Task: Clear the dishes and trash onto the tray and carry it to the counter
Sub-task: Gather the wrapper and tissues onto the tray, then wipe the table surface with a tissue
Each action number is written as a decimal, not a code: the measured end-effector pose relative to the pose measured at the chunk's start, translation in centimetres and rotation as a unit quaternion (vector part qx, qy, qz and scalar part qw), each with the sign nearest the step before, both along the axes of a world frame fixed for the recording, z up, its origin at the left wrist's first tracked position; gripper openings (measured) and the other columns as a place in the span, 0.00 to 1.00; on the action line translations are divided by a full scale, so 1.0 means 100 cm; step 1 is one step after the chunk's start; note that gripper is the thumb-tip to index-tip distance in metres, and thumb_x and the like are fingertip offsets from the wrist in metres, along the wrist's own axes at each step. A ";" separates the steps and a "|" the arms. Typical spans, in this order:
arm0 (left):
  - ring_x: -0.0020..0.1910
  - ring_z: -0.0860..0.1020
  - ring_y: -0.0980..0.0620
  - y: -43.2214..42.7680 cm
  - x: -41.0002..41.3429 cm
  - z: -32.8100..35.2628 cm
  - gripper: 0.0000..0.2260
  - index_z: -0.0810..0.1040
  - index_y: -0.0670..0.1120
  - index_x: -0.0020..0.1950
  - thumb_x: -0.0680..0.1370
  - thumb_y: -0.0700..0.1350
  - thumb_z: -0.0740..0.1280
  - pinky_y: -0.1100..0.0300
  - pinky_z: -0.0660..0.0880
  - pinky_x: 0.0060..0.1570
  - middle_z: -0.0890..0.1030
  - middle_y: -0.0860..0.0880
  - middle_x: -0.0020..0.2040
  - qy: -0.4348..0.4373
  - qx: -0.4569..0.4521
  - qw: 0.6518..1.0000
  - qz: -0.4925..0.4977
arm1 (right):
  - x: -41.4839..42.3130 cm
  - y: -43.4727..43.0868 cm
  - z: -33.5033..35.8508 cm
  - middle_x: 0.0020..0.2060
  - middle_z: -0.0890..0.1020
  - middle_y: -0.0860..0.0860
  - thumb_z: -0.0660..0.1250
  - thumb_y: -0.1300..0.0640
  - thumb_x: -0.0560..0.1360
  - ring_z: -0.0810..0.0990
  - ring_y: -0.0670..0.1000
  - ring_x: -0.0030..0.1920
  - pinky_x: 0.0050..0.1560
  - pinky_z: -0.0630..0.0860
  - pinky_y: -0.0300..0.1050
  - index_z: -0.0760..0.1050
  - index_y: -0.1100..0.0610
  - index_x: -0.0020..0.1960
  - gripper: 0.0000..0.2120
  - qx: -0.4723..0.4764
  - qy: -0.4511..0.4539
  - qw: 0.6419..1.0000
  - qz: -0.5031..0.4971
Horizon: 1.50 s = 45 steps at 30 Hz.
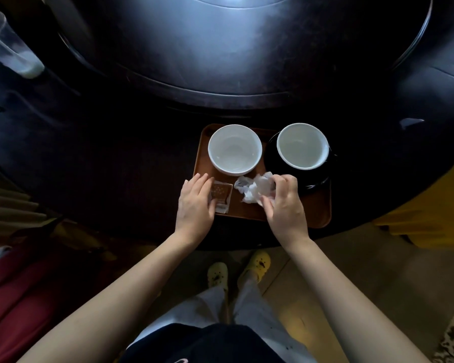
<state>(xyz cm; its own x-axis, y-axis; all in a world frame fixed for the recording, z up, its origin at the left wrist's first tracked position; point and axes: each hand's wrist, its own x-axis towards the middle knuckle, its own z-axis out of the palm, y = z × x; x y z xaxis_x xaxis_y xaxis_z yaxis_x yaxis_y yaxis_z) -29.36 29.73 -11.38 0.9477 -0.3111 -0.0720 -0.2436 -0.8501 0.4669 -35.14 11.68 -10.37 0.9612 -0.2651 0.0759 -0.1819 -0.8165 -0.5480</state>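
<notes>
A brown tray point(317, 205) lies on the dark round table near its front edge. On it stand a white bowl point(235, 149) at the left and a white cup point(302, 145) on a black saucer point(312, 176) at the right. A crumpled white napkin point(252, 189) rests on the tray in front of the bowl, and my right hand point(283, 203) pinches its right side. A small brown and white packet point(222, 196) lies at the tray's front left. My left hand point(195, 203) rests flat on the packet's left edge, fingers together.
The dark table point(116, 153) has a raised round turntable point(233, 48) at its centre. A clear plastic cup point(11, 48) stands at the far left. A red seat point(24, 297) is at my left, and a yellow seat point(430, 205) at the right.
</notes>
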 end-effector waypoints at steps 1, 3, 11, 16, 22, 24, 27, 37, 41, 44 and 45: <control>0.75 0.59 0.47 0.001 -0.001 -0.002 0.23 0.64 0.42 0.71 0.77 0.43 0.62 0.56 0.47 0.73 0.67 0.43 0.73 0.007 0.009 1.000 -0.013 | -0.004 -0.001 0.002 0.55 0.72 0.61 0.69 0.59 0.71 0.76 0.56 0.52 0.53 0.78 0.47 0.67 0.62 0.61 0.21 -0.012 -0.011 1.000 0.010; 0.76 0.54 0.49 0.004 -0.005 -0.005 0.23 0.59 0.43 0.73 0.79 0.46 0.58 0.58 0.43 0.73 0.61 0.44 0.75 0.014 0.022 0.999 -0.032 | -0.012 -0.004 0.004 0.52 0.74 0.60 0.71 0.55 0.70 0.75 0.56 0.51 0.52 0.76 0.49 0.71 0.61 0.57 0.19 -0.043 -0.005 0.999 0.028; 0.76 0.52 0.49 0.005 -0.006 0.002 0.24 0.56 0.44 0.74 0.80 0.49 0.55 0.57 0.43 0.73 0.58 0.44 0.76 0.022 0.052 0.996 -0.064 | -0.012 -0.009 0.009 0.42 0.82 0.55 0.67 0.60 0.73 0.77 0.55 0.45 0.46 0.78 0.53 0.80 0.59 0.50 0.07 -0.039 0.013 0.999 0.022; 0.73 0.63 0.48 -0.004 -0.012 0.042 0.21 0.65 0.43 0.71 0.78 0.44 0.60 0.62 0.56 0.69 0.67 0.43 0.72 -0.004 -0.039 0.996 -0.077 | -0.009 -0.018 0.033 0.40 0.82 0.54 0.66 0.59 0.74 0.76 0.55 0.42 0.43 0.77 0.51 0.80 0.59 0.48 0.06 -0.063 -0.026 0.997 0.023; 0.71 0.65 0.50 -0.052 0.021 0.090 0.25 0.67 0.47 0.70 0.73 0.40 0.67 0.62 0.59 0.68 0.70 0.47 0.70 0.013 -0.120 0.963 -0.242 | -0.005 -0.033 0.068 0.36 0.80 0.56 0.61 0.51 0.73 0.79 0.59 0.40 0.35 0.78 0.52 0.80 0.57 0.44 0.12 -0.075 -0.012 0.992 0.096; 0.65 0.72 0.47 -0.069 0.033 0.097 0.19 0.75 0.46 0.64 0.73 0.41 0.67 0.57 0.67 0.65 0.78 0.46 0.63 0.022 -0.094 0.955 -0.280 | -0.004 -0.040 0.079 0.36 0.81 0.56 0.62 0.53 0.72 0.80 0.60 0.40 0.35 0.78 0.51 0.80 0.57 0.44 0.11 -0.087 -0.017 0.992 0.094; 0.48 0.80 0.42 -0.086 0.039 0.104 0.09 0.82 0.44 0.50 0.72 0.42 0.67 0.54 0.74 0.48 0.84 0.43 0.47 0.005 -0.081 0.961 -0.265 | -0.007 -0.052 0.093 0.38 0.81 0.58 0.62 0.54 0.74 0.80 0.60 0.41 0.40 0.78 0.53 0.80 0.60 0.45 0.11 -0.085 -0.028 0.996 0.017; 0.46 0.81 0.44 -0.166 0.012 0.110 0.08 0.83 0.46 0.44 0.73 0.46 0.65 0.53 0.74 0.43 0.85 0.45 0.42 -0.073 -0.176 0.961 -0.202 | -0.009 -0.091 0.100 0.39 0.84 0.60 0.61 0.60 0.77 0.84 0.53 0.37 0.41 0.83 0.41 0.79 0.67 0.47 0.11 0.409 -0.059 0.863 -0.290; 0.50 0.79 0.44 -0.208 0.005 0.101 0.08 0.83 0.47 0.49 0.75 0.44 0.65 0.54 0.72 0.48 0.84 0.44 0.47 -0.026 -0.191 0.953 -0.235 | -0.010 -0.127 0.096 0.41 0.83 0.58 0.64 0.56 0.76 0.83 0.53 0.42 0.42 0.82 0.38 0.78 0.65 0.50 0.13 0.470 -0.075 0.827 -0.299; 0.50 0.79 0.45 -0.242 0.008 0.091 0.08 0.84 0.46 0.49 0.74 0.44 0.66 0.56 0.71 0.51 0.84 0.45 0.48 0.005 -0.200 0.946 -0.256 | -0.010 -0.164 0.088 0.42 0.83 0.56 0.67 0.61 0.74 0.84 0.52 0.43 0.41 0.81 0.38 0.78 0.62 0.51 0.07 0.459 -0.069 0.826 -0.320; 0.50 0.79 0.45 -0.254 0.010 0.088 0.08 0.84 0.45 0.47 0.74 0.44 0.66 0.55 0.72 0.51 0.84 0.45 0.47 0.014 -0.198 0.946 -0.256 | -0.009 -0.178 0.084 0.42 0.83 0.56 0.67 0.62 0.74 0.84 0.52 0.43 0.41 0.82 0.39 0.78 0.61 0.51 0.07 0.457 -0.062 0.824 -0.329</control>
<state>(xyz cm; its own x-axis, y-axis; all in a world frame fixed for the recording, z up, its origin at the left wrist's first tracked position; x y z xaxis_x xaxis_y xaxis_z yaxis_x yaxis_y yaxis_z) -28.33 4.37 -2.58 0.6652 -0.7365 0.1225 -0.5583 -0.3817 0.7366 -36.01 -6.17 -1.94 0.5869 -0.7264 -0.3577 -0.3160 0.2013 -0.9271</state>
